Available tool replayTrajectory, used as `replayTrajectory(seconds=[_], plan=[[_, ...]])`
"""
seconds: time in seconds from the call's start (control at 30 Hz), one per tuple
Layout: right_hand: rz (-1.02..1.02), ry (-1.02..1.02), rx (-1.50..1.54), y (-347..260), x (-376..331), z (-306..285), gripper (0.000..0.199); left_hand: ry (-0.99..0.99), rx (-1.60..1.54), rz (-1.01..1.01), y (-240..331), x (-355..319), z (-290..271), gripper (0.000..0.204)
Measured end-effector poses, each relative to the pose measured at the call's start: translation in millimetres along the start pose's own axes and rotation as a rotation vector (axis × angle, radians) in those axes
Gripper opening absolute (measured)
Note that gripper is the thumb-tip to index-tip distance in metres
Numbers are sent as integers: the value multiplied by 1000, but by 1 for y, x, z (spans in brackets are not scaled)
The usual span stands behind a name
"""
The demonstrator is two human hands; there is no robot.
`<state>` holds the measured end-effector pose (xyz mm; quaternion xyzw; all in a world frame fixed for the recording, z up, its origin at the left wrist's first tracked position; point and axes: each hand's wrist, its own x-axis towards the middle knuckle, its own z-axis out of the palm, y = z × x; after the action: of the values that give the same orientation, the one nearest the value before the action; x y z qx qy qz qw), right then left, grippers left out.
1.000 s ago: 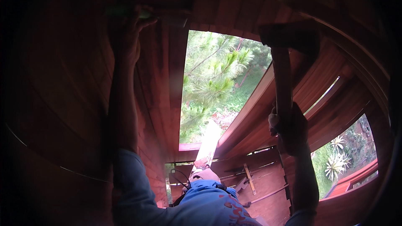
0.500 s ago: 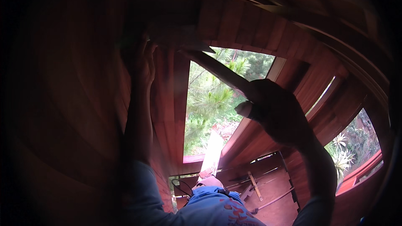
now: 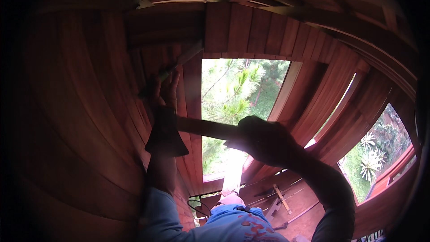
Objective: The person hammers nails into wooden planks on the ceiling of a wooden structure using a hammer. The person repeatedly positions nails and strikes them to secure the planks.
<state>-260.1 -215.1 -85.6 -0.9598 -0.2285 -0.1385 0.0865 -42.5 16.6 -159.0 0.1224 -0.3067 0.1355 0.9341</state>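
Hatchet [image 3: 168, 134] handle clamped in right hand [image 3: 264, 141] fingers; left hand [image 3: 163, 90] fingers grip chisel [image 3: 181, 60].

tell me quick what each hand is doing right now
Left hand: closed on a thin chisel-like tool held against the wooden wall boards.
Right hand: closed on the handle of a hatchet-like tool.
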Motion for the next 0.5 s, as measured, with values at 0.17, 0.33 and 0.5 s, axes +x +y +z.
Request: replayTrajectory(seconds=[0.17,0.33,0.5], plan=[[-154,16,-37,-2,20,19,42,-207,-102,34,-20,13,-21,23],[-195,25,-40,-14,44,6,30,-225,-180,80,-22,5,-10,22],[-105,-17,297,14,12,69,34,-104,-119,57,-32,-17,-6,22]])
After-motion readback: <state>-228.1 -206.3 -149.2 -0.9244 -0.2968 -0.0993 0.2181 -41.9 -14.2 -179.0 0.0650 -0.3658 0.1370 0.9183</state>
